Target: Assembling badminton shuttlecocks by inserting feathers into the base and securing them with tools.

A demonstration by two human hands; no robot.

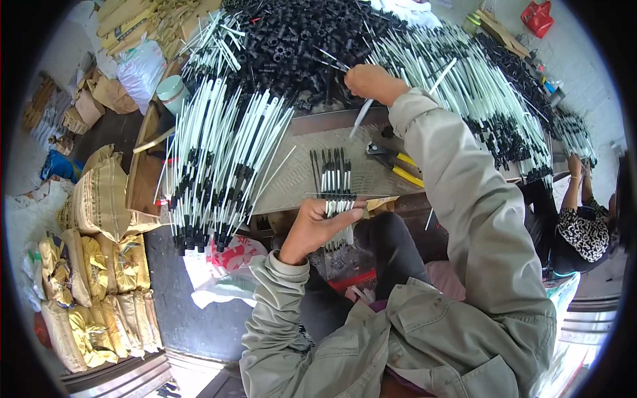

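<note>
My left hand (317,224) grips a flat bundle of white rods with black tips (334,179), held upright over the near edge of the grey work table (302,156). My right hand (369,81) reaches far forward into the heap of small black plastic parts (298,40) and holds a single white rod (362,117) that points down toward the table. Both arms wear olive-grey sleeves.
Large fans of white rods with black ends lie at left (215,152) and right (478,93). Yellow-handled pliers (398,162) rest on the table. A pale green cup (173,93) stands at left. Filled sacks (99,265) sit on the floor. Another person (580,219) sits at right.
</note>
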